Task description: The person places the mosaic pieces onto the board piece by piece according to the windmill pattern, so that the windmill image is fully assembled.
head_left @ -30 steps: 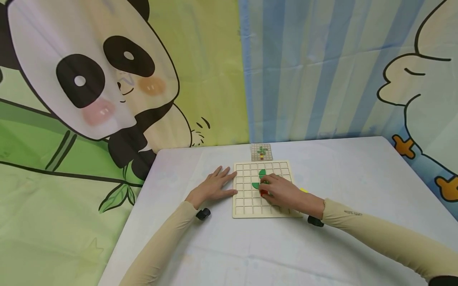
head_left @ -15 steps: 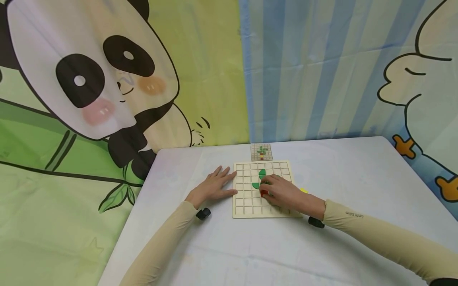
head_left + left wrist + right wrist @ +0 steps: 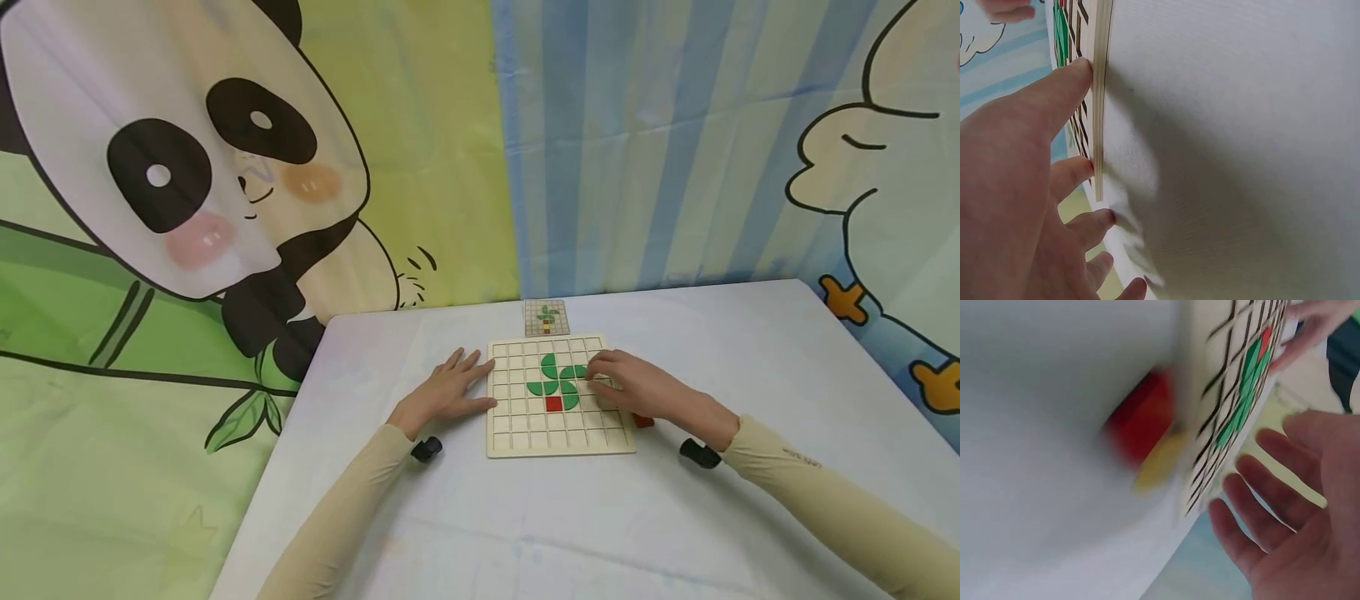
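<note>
A pale wooden grid board [image 3: 517,437] lies on the white table. On it, several green rounded pieces [image 3: 550,366] form a pinwheel, with a red square [image 3: 553,403] just below. My left hand [image 3: 442,393] is spread at the board's left edge, its thumb and forefinger touching the rim in the left wrist view. Over the right part of the board hovers my right hand [image 3: 645,386], fingers loosely bent and nothing held. Beyond the right edge, partly covered by that hand, lies a red piece [image 3: 1141,419]; the right wrist view shows a yellow piece [image 3: 1161,462] against it, both blurred.
Behind the board lies a small gridded card [image 3: 531,328] printed with a green, yellow and red figure. Cartoon-printed cloth [image 3: 442,167] hangs at the table's back edge. The white tabletop [image 3: 510,525] stretches in front of the board.
My right hand has let go of the red square, which stays on the board, and moved right. More green pieces are uncovered. My left hand has kept its place.
</note>
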A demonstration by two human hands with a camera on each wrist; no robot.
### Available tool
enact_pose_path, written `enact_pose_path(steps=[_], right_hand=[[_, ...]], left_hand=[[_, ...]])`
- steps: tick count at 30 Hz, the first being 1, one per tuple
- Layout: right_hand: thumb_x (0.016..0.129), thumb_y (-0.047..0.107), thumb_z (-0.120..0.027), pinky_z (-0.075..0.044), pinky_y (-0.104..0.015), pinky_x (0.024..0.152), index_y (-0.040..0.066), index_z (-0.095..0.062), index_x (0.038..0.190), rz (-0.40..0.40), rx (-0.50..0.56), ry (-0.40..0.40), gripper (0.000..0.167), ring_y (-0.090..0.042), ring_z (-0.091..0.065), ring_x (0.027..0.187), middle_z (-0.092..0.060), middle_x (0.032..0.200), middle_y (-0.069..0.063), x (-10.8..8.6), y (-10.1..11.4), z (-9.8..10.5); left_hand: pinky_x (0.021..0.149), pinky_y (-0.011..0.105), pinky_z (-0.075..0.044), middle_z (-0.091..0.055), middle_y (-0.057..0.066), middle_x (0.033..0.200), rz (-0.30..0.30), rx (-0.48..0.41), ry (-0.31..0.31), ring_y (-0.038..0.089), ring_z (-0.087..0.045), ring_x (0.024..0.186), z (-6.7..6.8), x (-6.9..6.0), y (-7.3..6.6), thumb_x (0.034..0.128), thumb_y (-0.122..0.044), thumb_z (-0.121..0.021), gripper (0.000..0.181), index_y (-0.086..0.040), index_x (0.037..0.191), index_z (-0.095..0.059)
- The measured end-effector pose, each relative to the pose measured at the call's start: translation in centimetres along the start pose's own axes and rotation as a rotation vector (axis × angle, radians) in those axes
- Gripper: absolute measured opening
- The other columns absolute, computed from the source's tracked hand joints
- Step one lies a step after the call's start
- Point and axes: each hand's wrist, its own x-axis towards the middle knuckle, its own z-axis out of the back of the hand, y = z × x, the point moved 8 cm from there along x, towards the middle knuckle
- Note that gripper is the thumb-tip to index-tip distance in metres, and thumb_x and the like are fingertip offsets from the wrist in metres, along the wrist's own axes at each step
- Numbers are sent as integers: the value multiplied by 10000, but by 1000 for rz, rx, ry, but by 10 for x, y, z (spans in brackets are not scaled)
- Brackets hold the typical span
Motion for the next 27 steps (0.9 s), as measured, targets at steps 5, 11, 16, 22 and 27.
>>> enact_pose_path(steps=[5, 11, 16, 22, 27], right_hand=[[974, 192, -663, -552, -442, 903, 150, -730, 1062, -119, -26, 66, 119, -239, -630, 1069, -670, 1132, -35, -22, -37, 4], [906, 319, -755, -538, -452, 885, 182, -716, 1010, -156, -82, 51, 176, -254, -620, 1053, -667, 1135, -39, -46, -51, 10], [844, 362, -814, -538, -418, 837, 177, -704, 927, -166, -125, 13, 231, -233, -608, 996, -666, 1106, -42, -45, -49, 13], [858, 273, -802, -548, -452, 841, 123, -717, 972, -202, -170, 22, 206, -296, -603, 1002, -667, 1138, -112, -35, -45, 12], [862, 206, -791, -542, -484, 874, 79, -725, 1020, -229, -223, 6, 213, -336, -604, 1030, -662, 1155, -146, -32, -48, 13]], left_hand=[[1238, 587, -156, -127, 25, 1705, -2, -9, -10, 302, 7, 1584, 1, -1, -1, 908, -746, -499, 835, -379, 1603, -216], [1240, 582, -152, -113, 15, 1706, 3, -15, -10, 293, 15, 1585, 2, -3, 0, 909, -747, -495, 838, -381, 1605, -205], [1234, 596, -156, -119, 37, 1705, -7, -19, -8, 313, 12, 1582, 5, -4, -1, 913, -739, -498, 839, -359, 1607, -218], [1232, 600, -159, -127, 43, 1704, -17, -36, -9, 322, 7, 1581, 5, -4, -2, 916, -733, -503, 834, -357, 1606, -225], [1232, 598, -159, -124, 42, 1704, -19, -36, -6, 316, 8, 1582, 3, -4, -3, 917, -729, -505, 831, -358, 1606, -226]])
